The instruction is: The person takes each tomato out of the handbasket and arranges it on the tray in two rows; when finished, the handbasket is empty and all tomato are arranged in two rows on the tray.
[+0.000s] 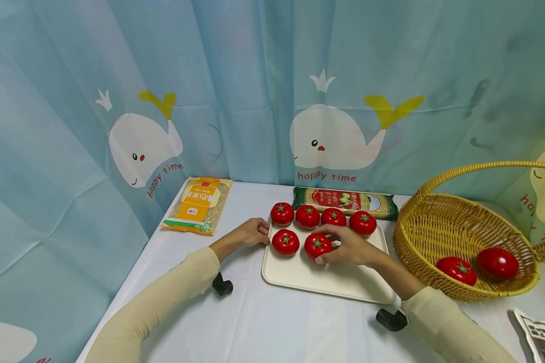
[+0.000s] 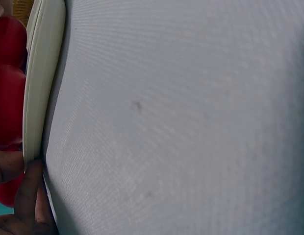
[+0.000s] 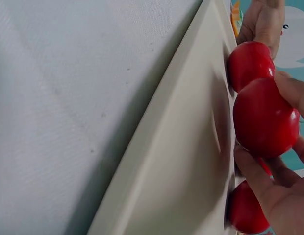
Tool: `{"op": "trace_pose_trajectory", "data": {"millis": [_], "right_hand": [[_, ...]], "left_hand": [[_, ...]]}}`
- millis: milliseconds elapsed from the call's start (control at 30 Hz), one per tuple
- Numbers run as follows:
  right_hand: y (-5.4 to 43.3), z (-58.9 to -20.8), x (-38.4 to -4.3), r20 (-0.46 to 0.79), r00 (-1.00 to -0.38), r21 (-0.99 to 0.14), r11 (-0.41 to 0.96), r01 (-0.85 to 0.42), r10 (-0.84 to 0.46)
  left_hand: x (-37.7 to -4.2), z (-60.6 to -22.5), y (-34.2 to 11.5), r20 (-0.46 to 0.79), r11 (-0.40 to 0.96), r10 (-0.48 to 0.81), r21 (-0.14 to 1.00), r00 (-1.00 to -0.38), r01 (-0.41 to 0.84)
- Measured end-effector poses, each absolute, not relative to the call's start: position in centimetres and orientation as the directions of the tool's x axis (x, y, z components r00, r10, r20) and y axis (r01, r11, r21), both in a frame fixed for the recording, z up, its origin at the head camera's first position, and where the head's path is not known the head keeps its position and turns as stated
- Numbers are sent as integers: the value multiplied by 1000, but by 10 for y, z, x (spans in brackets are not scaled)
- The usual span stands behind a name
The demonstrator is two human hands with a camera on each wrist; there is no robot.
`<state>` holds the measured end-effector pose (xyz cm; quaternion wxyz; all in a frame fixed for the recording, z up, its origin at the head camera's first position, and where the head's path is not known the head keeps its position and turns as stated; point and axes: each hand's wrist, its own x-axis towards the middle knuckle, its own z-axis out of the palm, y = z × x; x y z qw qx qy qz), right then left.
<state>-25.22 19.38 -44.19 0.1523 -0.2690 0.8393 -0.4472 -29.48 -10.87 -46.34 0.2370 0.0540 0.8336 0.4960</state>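
A cream tray [image 1: 295, 272] lies on the table with several red tomatoes on it. Four stand in a row along its far side, among them the far-left tomato [image 1: 282, 214]. In front of that row is another tomato [image 1: 285, 242], at the tray's left. My right hand [image 1: 348, 245] grips a tomato [image 1: 315, 247] beside it, thumb on the near side and fingers round the far side; in the right wrist view this tomato [image 3: 265, 117] is between thumb and fingers. With my left hand [image 1: 253, 233] I pinch the tray's left rim [image 2: 37, 112], thumb inside and fingers outside.
A wicker basket [image 1: 411, 257] with a tall handle stands right of the tray, two tomatoes inside. Behind the tray lies a green-ended pasta pack [image 1: 345, 200]. An orange-labelled food packet [image 1: 199, 205] is at the back left, and a white packet [image 1: 542, 335] at the right edge.
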Motion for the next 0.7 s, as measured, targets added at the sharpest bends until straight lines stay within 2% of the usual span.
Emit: {"op": "trace_pose_trajectory", "data": {"millis": [233,700], "right_hand": [[188,-444,-255,-45,-831,-807,511,-297,-554],[185,-442,-254,-61,-828,-823,497,-274,-557]], "left_hand": [[-295,-464,-109,-337,513,328,848,-883,-132],[-297,-465,-108,-343,513,314,846,-885,-146]]}}
